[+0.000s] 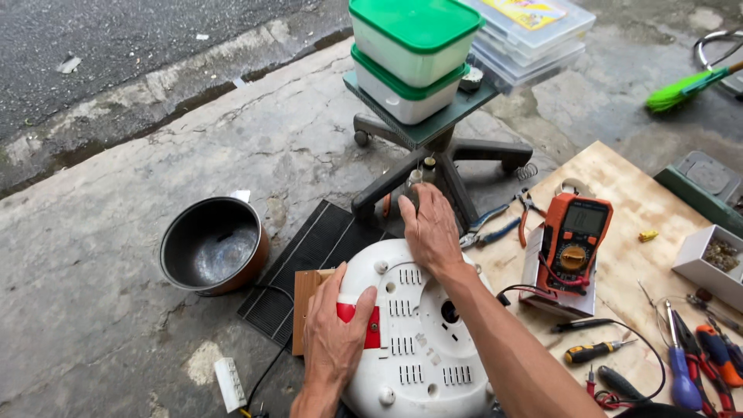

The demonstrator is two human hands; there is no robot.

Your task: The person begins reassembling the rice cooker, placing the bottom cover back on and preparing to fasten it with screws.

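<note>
Your left hand (334,340) grips the near-left edge of the white round appliance base (422,333), thumb over the rim by its red tab (361,323), fingers wrapped down the side. Your right hand (429,228) lies flat on the far edge of the same base, fingers spread w/ tips past the rim toward a small bottle (416,179); nothing clenched in it, it just presses on the plastic. Base sits upside down, vent slots up, partly on the plywood board (619,174) and partly over a black ribbed mat (309,255). Dark inner pot (213,245) stands on the concrete to the left, well apart. Right of the base: an orange multimeter (576,236) propped up, pliers (495,224) just beyond it, screwdrivers (685,364) at the far right. Office-chair base (433,147) ahead carries two green-lidded tubs (414,54).
</note>
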